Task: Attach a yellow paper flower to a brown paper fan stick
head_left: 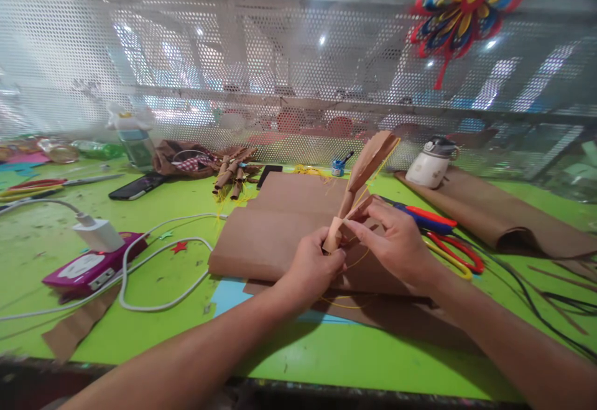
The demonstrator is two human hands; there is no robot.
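My left hand (314, 259) is closed round the lower end of a folded brown paper piece (370, 161), which fans out upward and is tied with yellow string. My right hand (392, 236) pinches at the same piece from the right, thumb and fingers against a paper strip near the fold. Yellow string runs along the piece's right edge and hangs below the hands. Beneath both hands lies a stack of folded brown paper (261, 242), with light blue paper (231, 295) showing under its front edge.
To the right are red-and-blue pliers (429, 218), scissors (454, 254), a white flask (430, 164) and more brown paper (494, 211). At left lie a purple power strip (88, 267), a white cable (163, 305) and a phone (137, 186). Rolled paper bundles (231, 173) sit behind.
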